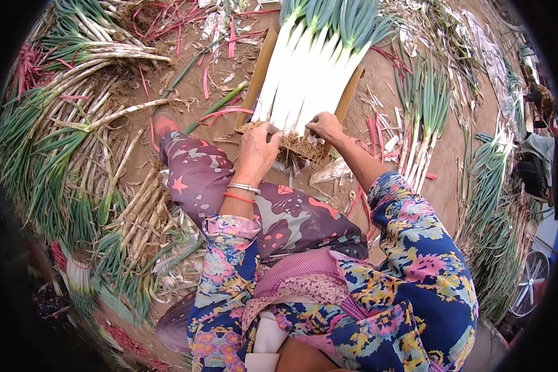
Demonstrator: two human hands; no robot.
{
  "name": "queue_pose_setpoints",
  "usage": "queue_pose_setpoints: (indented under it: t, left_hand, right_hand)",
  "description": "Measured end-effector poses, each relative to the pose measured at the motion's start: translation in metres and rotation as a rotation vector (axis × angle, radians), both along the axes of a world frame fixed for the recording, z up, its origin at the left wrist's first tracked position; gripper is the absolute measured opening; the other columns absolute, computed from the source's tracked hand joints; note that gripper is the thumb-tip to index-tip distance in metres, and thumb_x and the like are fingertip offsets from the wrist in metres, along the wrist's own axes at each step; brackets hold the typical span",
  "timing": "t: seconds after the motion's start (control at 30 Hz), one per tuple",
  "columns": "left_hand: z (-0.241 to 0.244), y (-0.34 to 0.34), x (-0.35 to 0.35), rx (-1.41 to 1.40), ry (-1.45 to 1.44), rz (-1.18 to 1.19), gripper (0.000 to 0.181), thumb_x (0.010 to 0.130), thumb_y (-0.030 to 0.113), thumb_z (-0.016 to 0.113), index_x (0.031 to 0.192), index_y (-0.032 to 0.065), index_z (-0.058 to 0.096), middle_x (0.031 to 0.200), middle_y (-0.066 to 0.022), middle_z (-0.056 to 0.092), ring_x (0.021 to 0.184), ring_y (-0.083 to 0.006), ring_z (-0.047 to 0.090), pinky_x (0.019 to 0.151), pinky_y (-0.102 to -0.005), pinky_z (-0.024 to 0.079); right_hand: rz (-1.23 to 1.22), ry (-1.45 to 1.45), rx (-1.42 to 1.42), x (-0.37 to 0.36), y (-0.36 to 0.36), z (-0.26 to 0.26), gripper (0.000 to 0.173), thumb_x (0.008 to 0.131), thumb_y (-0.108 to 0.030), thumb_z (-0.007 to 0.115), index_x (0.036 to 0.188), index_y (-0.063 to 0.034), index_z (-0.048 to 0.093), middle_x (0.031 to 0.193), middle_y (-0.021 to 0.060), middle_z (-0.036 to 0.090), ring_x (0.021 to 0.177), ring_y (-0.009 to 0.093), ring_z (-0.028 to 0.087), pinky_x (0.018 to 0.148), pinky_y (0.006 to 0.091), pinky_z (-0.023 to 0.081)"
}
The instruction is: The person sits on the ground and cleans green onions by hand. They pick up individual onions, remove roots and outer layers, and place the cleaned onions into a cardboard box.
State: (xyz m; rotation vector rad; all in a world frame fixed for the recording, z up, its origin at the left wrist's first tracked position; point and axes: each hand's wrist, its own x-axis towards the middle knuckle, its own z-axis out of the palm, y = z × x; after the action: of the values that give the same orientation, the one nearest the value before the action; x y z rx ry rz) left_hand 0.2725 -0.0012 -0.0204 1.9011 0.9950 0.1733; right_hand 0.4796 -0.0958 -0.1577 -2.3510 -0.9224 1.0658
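Long green onions with bright white stalks and green leaves lie side by side in a shallow trough with brown side boards. Their brown, stringy roots point toward me and spill over the near end. At the left part of the root end is my left hand, thumb and forefinger bent close together against the stalk bases. My right hand touches the right-hand stalks just above the roots, its fingers curled. Whatever lies between the fingertips of either hand is hidden.
A big heap of untrimmed green onions covers the ground at left. Cleaned onions lie at right, with another pile beyond. Red plastic ties and dry peelings litter the soil. A fan stands at far right.
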Motion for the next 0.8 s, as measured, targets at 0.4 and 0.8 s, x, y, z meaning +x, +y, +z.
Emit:
queue_pose_setpoints:
  t: [0.4, 0.8]
  left_hand:
    - [0.011, -0.003, -0.008, 0.117, 0.021, -0.109, 0.022, 0.086, 0.018, 0.063, 0.091, -0.0027, 0.065, 0.076, -0.0151, 0.066, 0.070, -0.0248, 0.064, 0.066, -0.0350, 0.049]
    - [0.012, 0.000, -0.014, 0.000, 0.003, -0.061, 0.026, 0.084, 0.022, 0.066, 0.092, -0.0032, 0.066, 0.077, -0.0138, 0.067, 0.070, -0.0195, 0.065, 0.065, -0.0318, 0.050]
  right_hand:
    - [-0.449, 0.445, 0.188, -0.012, -0.009, -0.024, 0.015, 0.084, -0.008, 0.065, 0.090, 0.0055, 0.067, 0.070, 0.0087, 0.067, 0.050, 0.013, 0.060, 0.043, 0.0239, 0.045]
    - [-0.513, 0.347, 0.214, -0.023, -0.010, -0.026, 0.015, 0.084, -0.010, 0.063, 0.088, 0.0038, 0.066, 0.069, 0.0072, 0.067, 0.049, 0.011, 0.060, 0.042, 0.0250, 0.046]
